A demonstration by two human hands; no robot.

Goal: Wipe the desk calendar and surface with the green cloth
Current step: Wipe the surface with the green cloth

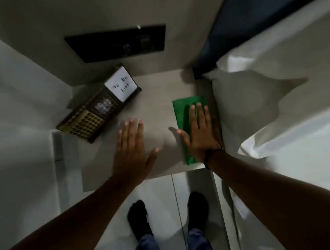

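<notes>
A dark desk calendar (pixel 93 112) with a gold date grid and a white "To Do List" card lies tilted at the back left of a small grey tabletop (pixel 158 94). A folded green cloth (pixel 182 112) lies flat along the tabletop's right edge. My right hand (pixel 199 134) rests flat on the cloth, fingers spread and pressing down, with a dark band at the wrist. My left hand (pixel 133 148) lies flat on the bare surface in the middle, fingers apart, holding nothing, just right of the calendar's near corner.
A dark rectangular panel (pixel 119 43) is set in the wall behind the table. White bedding (pixel 275 101) crowds the right side against the table edge. Light floor tiles and my two feet in dark socks (pixel 139 218) lie below the table's front edge.
</notes>
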